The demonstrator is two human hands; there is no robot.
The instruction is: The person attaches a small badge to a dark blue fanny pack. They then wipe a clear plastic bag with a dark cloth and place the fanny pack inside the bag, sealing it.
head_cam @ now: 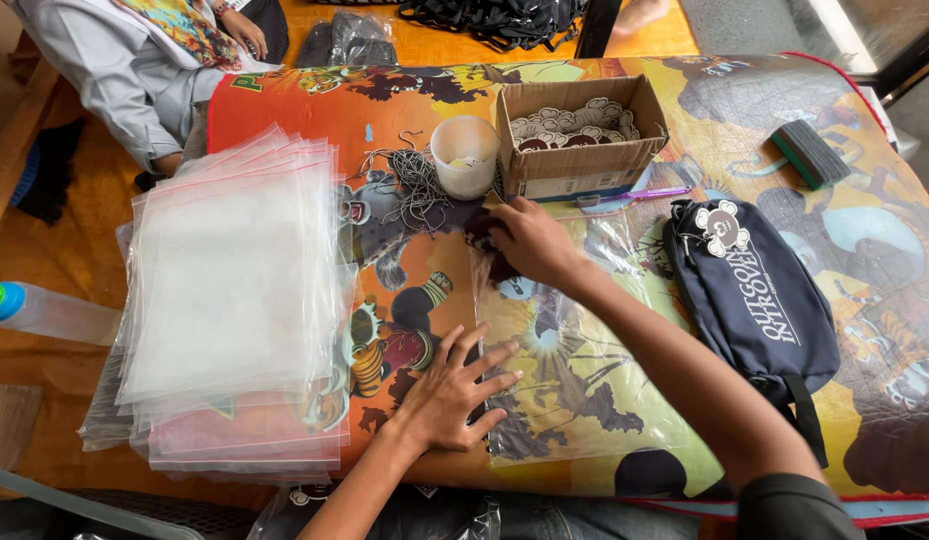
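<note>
A table (64,250) is covered by a colourful printed cloth (424,110). A stack of clear bags (234,300) is seen at the left, a dark pouch (754,290) at the right. One clear bag (584,390) is pressed flat by the left hand (449,390), its grip open. The bag's top edge is pinched by the right hand (529,245), grip closed, near a cardboard box (579,135) and white cup (465,155).

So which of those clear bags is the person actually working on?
On the colourful cartoon mat, skip the tall stack of clear bags at left. The single clear bag lies flat right of it, beside the dark pouch, pinned by the left hand and right hand.
</note>
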